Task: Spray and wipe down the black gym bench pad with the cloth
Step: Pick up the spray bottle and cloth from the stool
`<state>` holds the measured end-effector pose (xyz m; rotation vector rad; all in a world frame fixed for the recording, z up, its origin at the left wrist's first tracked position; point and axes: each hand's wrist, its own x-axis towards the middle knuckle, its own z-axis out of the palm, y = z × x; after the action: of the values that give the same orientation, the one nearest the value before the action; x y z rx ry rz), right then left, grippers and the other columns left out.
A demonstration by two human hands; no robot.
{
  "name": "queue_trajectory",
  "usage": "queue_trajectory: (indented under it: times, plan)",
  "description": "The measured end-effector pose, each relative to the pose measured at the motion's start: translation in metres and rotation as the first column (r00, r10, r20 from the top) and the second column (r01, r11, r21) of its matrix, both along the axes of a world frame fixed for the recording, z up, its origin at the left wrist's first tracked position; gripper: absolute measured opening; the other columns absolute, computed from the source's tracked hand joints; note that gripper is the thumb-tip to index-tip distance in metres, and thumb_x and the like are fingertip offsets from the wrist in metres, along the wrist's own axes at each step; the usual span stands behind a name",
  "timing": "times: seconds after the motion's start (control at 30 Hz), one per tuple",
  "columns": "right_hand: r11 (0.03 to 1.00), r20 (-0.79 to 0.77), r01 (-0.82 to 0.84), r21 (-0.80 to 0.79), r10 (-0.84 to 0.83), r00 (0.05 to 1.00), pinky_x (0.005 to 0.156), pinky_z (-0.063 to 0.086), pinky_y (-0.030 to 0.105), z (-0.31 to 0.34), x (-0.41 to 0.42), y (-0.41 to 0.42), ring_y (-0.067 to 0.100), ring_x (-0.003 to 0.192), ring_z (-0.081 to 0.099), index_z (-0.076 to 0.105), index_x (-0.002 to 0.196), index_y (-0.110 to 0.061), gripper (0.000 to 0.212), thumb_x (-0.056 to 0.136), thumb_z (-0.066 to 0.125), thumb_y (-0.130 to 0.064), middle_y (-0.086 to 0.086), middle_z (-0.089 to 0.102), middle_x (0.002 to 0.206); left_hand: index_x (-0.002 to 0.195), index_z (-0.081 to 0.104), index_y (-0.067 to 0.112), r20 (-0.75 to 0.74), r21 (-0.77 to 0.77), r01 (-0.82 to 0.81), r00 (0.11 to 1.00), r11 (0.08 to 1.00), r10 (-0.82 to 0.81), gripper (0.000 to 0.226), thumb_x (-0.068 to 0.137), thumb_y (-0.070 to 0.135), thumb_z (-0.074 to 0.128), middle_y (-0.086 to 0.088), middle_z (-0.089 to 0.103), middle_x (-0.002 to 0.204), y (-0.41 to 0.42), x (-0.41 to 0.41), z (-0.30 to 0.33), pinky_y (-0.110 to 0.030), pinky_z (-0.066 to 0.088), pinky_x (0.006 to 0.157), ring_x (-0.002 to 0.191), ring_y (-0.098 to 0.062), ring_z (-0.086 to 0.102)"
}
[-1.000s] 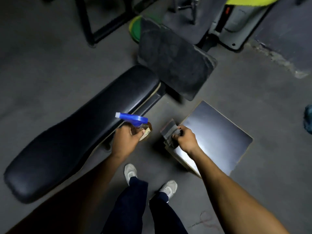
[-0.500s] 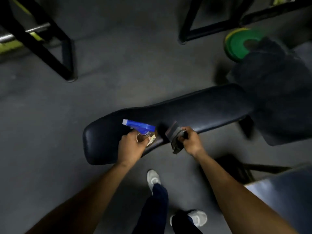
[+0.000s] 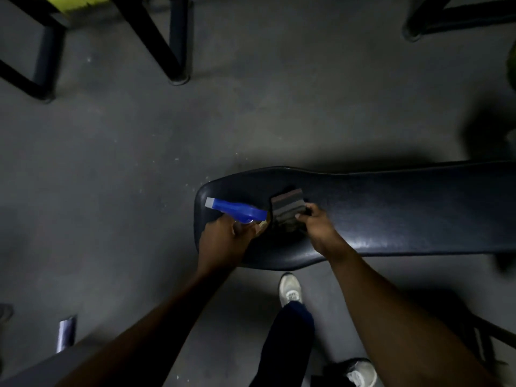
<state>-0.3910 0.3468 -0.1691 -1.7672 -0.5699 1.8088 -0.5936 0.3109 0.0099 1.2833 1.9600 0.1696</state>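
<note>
The left hand [image 3: 223, 241] grips a spray bottle [image 3: 237, 212] by its blue trigger head, nozzle aimed toward 9 o'clock over the rounded end of the black bench [image 3: 391, 213], apparently poised to mist the pad before any wiping starts. Just beside it, at 3 o'clock of the bottle, the right hand [image 3: 317, 226] pinches a folded grey cloth [image 3: 287, 206] between thumb and fingers, the fold held low over the pad; whether it touches the vinyl cannot be told in the dim light. The pad stretches away from both hands toward 3 o'clock, its near edge catching a faint sheen. The person's white shoe [image 3: 290, 289] stands on the grey floor [image 3: 139, 152] at 6 o'clock of the pad.
</note>
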Motion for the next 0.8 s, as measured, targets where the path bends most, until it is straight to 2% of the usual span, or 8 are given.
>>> queue_trajectory:
  times: [0.1,0.2,0.3,0.43,0.53,0.6,0.7,0.8]
  plan:
    - [0.995,0.129,-0.024,-0.095,0.036,0.991,0.091,0.053,0.035,-0.009,-0.002,-0.005,0.027,0.114,0.063,0.06,0.135,0.0,0.04,0.096,0.065,0.006,0.012,0.066,0.129,0.08,0.059,0.025,-0.019,-0.036,-0.006,1.0,0.999,0.005,0.023,0.088,0.045,0.067,0.006,0.065,0.077,0.007,-0.005,0.002,-0.043,0.057,0.08,0.078,-0.017,0.067]
    - [0.982,0.327,-0.154,-0.112,0.183,0.927,0.087,0.044,0.028,0.009,0.01,-0.009,0.028,0.117,0.062,0.056,0.142,-0.002,0.053,0.093,0.074,-0.006,0.014,0.064,0.136,0.091,0.062,0.025,-0.024,-0.044,0.007,1.0,0.999,-0.008,0.043,0.077,0.065,0.056,0.004,0.068,0.086,0.013,-0.009,0.002,-0.041,0.057,0.082,0.085,-0.022,0.068]
    - [0.964,0.45,-0.267,-0.012,0.243,0.859,0.088,0.041,0.021,0.038,0.029,-0.007,0.035,0.128,0.062,0.052,0.147,-0.003,0.061,0.092,0.077,-0.01,0.02,0.063,0.14,0.109,0.063,0.024,-0.022,-0.017,0.026,0.999,1.0,-0.027,0.048,0.079,0.061,0.057,0.002,0.071,0.097,0.018,-0.003,0.006,-0.043,0.057,0.085,0.092,-0.023,0.069]
    - [0.949,0.161,-0.196,0.248,0.159,0.974,0.084,0.053,0.013,0.107,0.053,0.004,0.027,0.112,0.063,0.051,0.142,-0.019,0.061,0.091,0.076,0.003,0.016,0.061,0.127,0.115,0.067,0.026,0.115,0.129,0.126,0.983,0.984,-0.141,0.035,0.083,0.041,0.072,0.011,0.073,0.105,0.034,0.024,0.022,-0.037,0.054,0.092,0.101,-0.013,0.069]
    - [0.889,0.002,-0.241,0.389,0.261,0.965,0.11,0.05,0.034,0.169,0.082,0.011,0.022,0.127,0.06,0.045,0.146,-0.031,0.076,0.087,0.079,0.003,0.005,0.06,0.136,0.11,0.071,0.027,0.226,0.148,0.262,0.93,0.954,-0.29,0.035,0.077,0.035,0.08,0.012,0.075,0.102,0.051,0.058,0.037,-0.039,0.055,0.093,0.099,-0.004,0.07]
    - [0.826,-0.086,-0.312,0.469,0.394,0.915,0.121,0.04,0.035,0.21,0.108,0.013,0.016,0.145,0.05,0.038,0.156,-0.033,0.09,0.084,0.082,-0.001,0.003,0.053,0.153,0.108,0.072,0.026,0.337,0.133,0.337,0.869,0.932,-0.362,0.037,0.074,0.04,0.081,0.009,0.076,0.101,0.06,0.091,0.055,-0.042,0.056,0.093,0.098,-0.004,0.07]
    - [0.707,-0.06,-0.413,0.575,0.539,0.84,0.122,0.039,0.033,0.257,0.147,0.009,0.017,0.151,0.045,0.029,0.164,-0.02,0.097,0.086,0.081,0.003,0.002,0.047,0.163,0.111,0.072,0.019,0.486,0.126,0.43,0.759,0.894,-0.434,0.041,0.074,0.035,0.08,-0.006,0.076,0.106,0.066,0.145,0.08,-0.052,0.054,0.093,0.107,-0.023,0.071]
    - [0.697,0.002,-0.374,0.612,0.471,0.882,0.115,0.047,0.034,0.289,0.186,0.0,0.014,0.144,0.053,0.046,0.153,-0.014,0.075,0.088,0.079,0.004,0.001,0.057,0.152,0.116,0.071,0.014,0.578,0.1,0.514,0.667,0.852,-0.47,0.036,0.081,0.013,0.081,-0.004,0.075,0.113,0.062,0.201,0.096,-0.046,0.054,0.099,0.113,-0.021,0.068]
